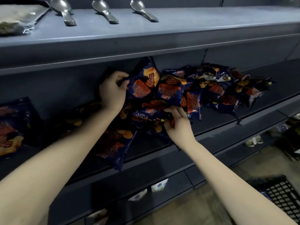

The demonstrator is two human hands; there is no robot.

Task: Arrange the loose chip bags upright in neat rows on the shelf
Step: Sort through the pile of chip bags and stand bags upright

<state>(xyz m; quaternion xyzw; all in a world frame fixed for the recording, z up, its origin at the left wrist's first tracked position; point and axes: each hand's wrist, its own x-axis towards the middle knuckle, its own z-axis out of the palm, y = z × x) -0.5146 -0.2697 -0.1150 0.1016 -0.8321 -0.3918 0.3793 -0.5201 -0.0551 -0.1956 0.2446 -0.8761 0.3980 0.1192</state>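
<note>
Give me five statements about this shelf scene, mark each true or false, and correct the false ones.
1. Three spoons lie on the upper shelf. True.
2. The left hand pinches a chip bag by its edge. True.
3. The chip bags stand upright in neat rows. False: they lie in a loose heap.
4. The right hand hangs idle, clear of the bags. False: it grips the front bag of the heap.
5. The shiny package on the upper shelf lies right of the spoons. False: it lies left of them.
</note>
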